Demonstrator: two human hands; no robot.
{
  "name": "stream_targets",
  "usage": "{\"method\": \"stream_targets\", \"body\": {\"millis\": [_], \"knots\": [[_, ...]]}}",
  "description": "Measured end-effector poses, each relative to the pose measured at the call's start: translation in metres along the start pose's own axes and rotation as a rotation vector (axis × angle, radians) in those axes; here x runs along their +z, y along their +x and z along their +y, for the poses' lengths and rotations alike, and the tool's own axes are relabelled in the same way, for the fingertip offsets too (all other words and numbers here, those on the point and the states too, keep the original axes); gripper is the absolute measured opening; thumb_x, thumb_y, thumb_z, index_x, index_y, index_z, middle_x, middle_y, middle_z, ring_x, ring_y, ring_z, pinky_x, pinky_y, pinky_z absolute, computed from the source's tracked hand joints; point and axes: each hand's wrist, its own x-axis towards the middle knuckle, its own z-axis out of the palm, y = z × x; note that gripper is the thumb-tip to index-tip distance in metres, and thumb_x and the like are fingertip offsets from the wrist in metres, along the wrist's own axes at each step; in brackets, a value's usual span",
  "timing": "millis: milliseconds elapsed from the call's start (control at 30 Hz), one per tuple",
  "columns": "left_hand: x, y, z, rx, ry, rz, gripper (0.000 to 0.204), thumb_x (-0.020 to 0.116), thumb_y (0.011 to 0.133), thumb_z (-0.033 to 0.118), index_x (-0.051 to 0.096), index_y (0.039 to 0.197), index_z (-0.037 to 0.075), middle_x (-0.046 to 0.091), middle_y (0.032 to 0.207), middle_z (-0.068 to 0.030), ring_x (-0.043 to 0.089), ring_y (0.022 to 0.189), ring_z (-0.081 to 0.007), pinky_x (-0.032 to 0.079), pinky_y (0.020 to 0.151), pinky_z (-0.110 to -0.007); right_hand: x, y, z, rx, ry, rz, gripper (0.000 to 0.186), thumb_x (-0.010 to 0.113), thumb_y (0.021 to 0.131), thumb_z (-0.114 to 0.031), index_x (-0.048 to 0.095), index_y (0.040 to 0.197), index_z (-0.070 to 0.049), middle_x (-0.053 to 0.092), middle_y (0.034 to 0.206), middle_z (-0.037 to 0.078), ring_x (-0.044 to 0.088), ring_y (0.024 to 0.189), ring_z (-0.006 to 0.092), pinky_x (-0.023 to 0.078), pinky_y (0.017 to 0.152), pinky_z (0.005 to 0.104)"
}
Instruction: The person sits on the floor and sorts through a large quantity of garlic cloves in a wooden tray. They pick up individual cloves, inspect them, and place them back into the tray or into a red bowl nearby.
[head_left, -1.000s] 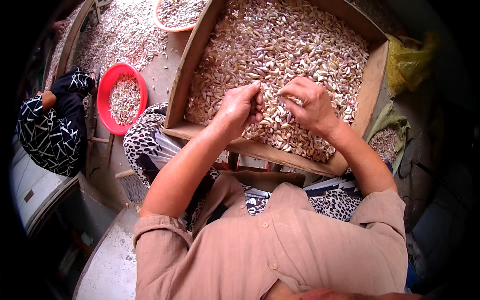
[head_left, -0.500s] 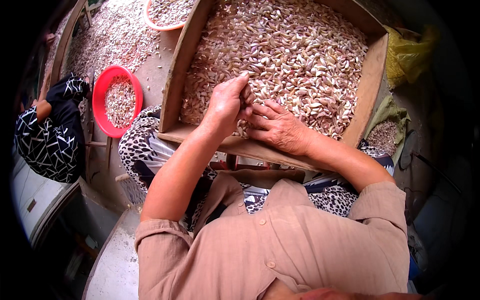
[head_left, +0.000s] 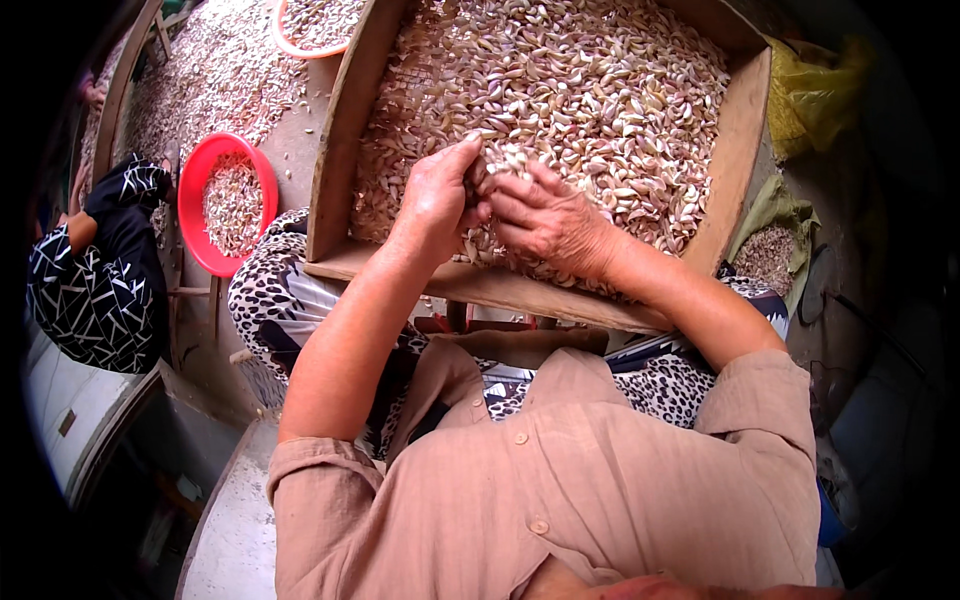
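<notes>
Left hand (head_left: 437,200) and right hand (head_left: 552,222) curl their fingers inside the wooden tray (head_left: 495,295), any grip unclear; garlic cloves (head_left: 615,125) blanket it, the work apparently far from done.

Both arms, bare below the elbow, converge over the shallow brown wooden tray (head_left: 545,308). The left forearm (head_left: 350,320) crosses the tray's near edge toward its left corner; the right forearm (head_left: 680,300) slants inward across that edge toward its right corner. The left hand (head_left: 437,200) is curled, its thumb (head_left: 462,155) pointing toward the far edge. The right hand (head_left: 555,222) lies back uppermost, fingers (head_left: 518,207) bent and meeting the left hand's; the palms are hidden.
</notes>
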Motion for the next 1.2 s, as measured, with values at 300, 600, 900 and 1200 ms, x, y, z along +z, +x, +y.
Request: {"method": "stream_targets", "body": {"millis": [300, 600, 900, 1200], "knots": [[-0.008, 0.002, 0.004, 0.015, -0.007, -0.018, 0.033, 0.051, 0.106, 0.030, 0.049, 0.079, 0.012, 0.047, 0.069, 0.0002, 0.046, 0.059, -0.0102, 0.038, 0.046, -0.023, -0.044, -0.017, 0.099, 0.580, -0.264, -0.132, 0.058, 0.085, 0.077, -0.031, 0.062, 0.131, -0.030, 0.045, 0.154, 0.005, 0.040, 0.142, 0.0285, 0.027, 0.122, 0.0487], [-0.013, 0.004, 0.002, 0.026, 0.020, -0.023, 0.034, 0.051, 0.106, 0.031, 0.049, 0.079, 0.010, 0.049, 0.069, -0.0015, 0.047, 0.057, -0.0128, 0.038, 0.047, -0.025, -0.101, -0.066, 0.139, 0.929, -0.104, -0.288, 0.041, 0.071, 0.087, -0.018, 0.066, 0.127, -0.021, 0.066, 0.113, 0.010, 0.066, 0.109, 0.0313, 0.053, 0.092, 0.0430], [-0.012, 0.005, 0.001, 0.024, 0.022, 0.002, 0.034, 0.051, 0.106, 0.032, 0.049, 0.079, 0.011, 0.050, 0.070, -0.0017, 0.048, 0.058, -0.0129, 0.036, 0.047, -0.025, -0.131, -0.063, 0.132, 0.996, -0.094, -0.300, 0.015, 0.070, 0.083, -0.018, 0.075, 0.096, -0.011, 0.073, 0.089, 0.015, 0.070, 0.087, 0.0344, 0.055, 0.080, 0.0453], [-0.016, 0.004, 0.002, 0.005, 0.034, -0.049, 0.034, 0.049, 0.107, 0.032, 0.049, 0.081, 0.010, 0.049, 0.071, -0.0021, 0.045, 0.061, -0.0124, 0.038, 0.051, -0.026, -0.130, -0.081, 0.145, 1.036, -0.043, -0.260, 0.025, 0.061, 0.080, -0.009, 0.077, 0.097, -0.016, 0.074, 0.098, 0.015, 0.070, 0.097, 0.0348, 0.055, 0.090, 0.0454]]}}
